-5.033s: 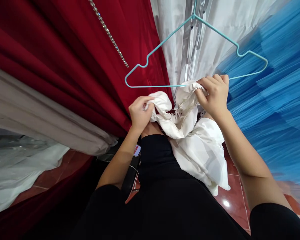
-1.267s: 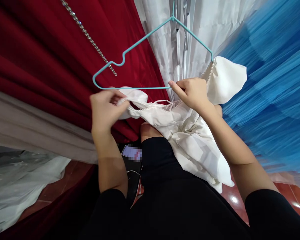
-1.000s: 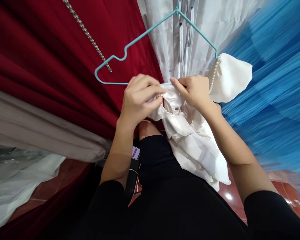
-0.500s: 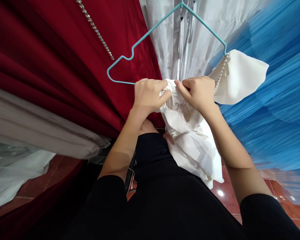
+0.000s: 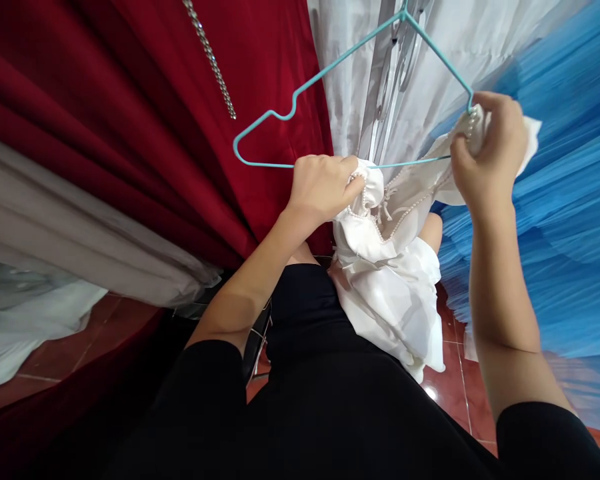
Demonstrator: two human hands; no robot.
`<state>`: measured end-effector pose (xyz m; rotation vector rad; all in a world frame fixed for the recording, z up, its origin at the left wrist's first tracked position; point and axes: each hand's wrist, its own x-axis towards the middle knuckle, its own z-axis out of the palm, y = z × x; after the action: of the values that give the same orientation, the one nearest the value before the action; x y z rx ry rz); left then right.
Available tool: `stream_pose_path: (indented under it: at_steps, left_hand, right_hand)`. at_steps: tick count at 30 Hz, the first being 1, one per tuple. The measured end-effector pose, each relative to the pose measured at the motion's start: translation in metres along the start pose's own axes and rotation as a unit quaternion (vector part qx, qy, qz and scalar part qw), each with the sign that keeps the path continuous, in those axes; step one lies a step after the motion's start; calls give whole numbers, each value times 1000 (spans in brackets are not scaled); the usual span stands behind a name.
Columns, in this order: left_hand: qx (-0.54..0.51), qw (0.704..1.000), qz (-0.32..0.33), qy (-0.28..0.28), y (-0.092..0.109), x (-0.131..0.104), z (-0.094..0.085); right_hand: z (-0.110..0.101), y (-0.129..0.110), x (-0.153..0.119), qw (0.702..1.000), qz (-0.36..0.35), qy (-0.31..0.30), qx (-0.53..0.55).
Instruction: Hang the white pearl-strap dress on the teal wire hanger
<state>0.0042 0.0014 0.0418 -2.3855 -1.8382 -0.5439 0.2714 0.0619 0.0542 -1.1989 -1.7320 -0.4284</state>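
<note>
Your left hand was clamped on a bunched shoulder of the white cloth garment edged with small pearls, close to the bottom bar of the pale turquoise wire hanger; whether your fingers gripped the bar too, you could not tell from this view. Your right hand, well apart from the left, had the other shoulder pinched between thumb and fingers, its pearl edging lying at the hanger's right notch. The garment's lower part hung in folds over your lap, between a deep red drape and layered blue tulle. The step in hand looked to be seating that right shoulder on the hanger; the left notch was bare. The next move seemed to call for a matching lift on the left, without dragging the right edging loose.
</note>
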Motion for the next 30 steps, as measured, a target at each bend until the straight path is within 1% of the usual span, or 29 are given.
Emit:
stream_pose_path:
  at_steps: [1, 2, 3, 5, 7, 8, 10, 11, 12, 13, 15, 16, 17, 18, 19, 21, 23, 24, 25, 28, 30]
  left_hand:
    - [3, 1000, 1, 5, -2, -1, -1]
    - [6, 1000, 6, 13, -5, -2, -2]
    - [9, 1000, 15, 23, -8, -3, -3]
    - [13, 999, 33, 38, -13, -5, -6]
    - [18, 998, 42, 39, -15, -8, -9]
    - [21, 998, 44, 35, -15, -9, -10]
    - [27, 998, 46, 22, -14, -9, -12]
    - [27, 998, 49, 14, -13, -8, -12]
    - [26, 998, 52, 7, -13, -7, -12]
    - [25, 998, 55, 1, -13, -5, -11]
    - [27, 998, 55, -3, -13, -2, -9]
    - [30, 998, 53, -3, -13, 0, -7]
    - [34, 998, 51, -2, -13, 1, -6]
    - [36, 998, 50, -1, -11, 2, -5]
    - [36, 998, 50, 1, -10, 2, -4]
    - [31, 998, 56, 9, -7, 0, -4]
    - [26, 997, 65, 23, -6, -2, -4]
    - [25, 997, 68, 33, -6, -3, -4]
    - [25, 996, 69, 42, -8, -3, -3]
    - [16, 995, 72, 64, -16, -1, 5]
    - [-11, 992, 93, 85, -22, 0, 15]
  right_hand:
    - [-2, 2, 4, 999, 25, -46, -17]
    - [-4, 3, 8, 996, 44, -70, -30]
    - [-6, 4, 13, 995, 55, -75, -37]
    - [-11, 11, 22, 995, 79, -59, -24]
    - [-14, 24, 28, 991, 130, -22, 18]
    - [-16, 33, 27, 986, 163, -5, 39]
    - [-20, 49, 19, 977, 208, -18, 40]
    - [-23, 54, 10, 974, 219, -45, 19]
    - [-27, 56, 1, 971, 221, -87, -18]
    - [-31, 54, -10, 966, 218, -130, -45]
    - [-40, 39, -31, 955, 184, -230, -32]
    - [-45, 26, -40, 948, 146, -283, -2]
    - [-48, 12, -46, 941, 92, -325, 33]
    - [-50, -3, -49, 935, 33, -347, 65]
    - [-50, -18, -50, 937, -20, -338, 82]
    - [-44, -44, -46, 956, -91, -267, 85]
    - [-27, -61, -39, 972, -108, -197, 65]
    - [-16, -66, -35, 977, -100, -183, 52]
    - [-3, -69, -34, 979, -85, -181, 39]
    - [32, -68, -37, 978, -37, -205, -7]
    - [47, -66, -43, 981, -26, -191, -30]
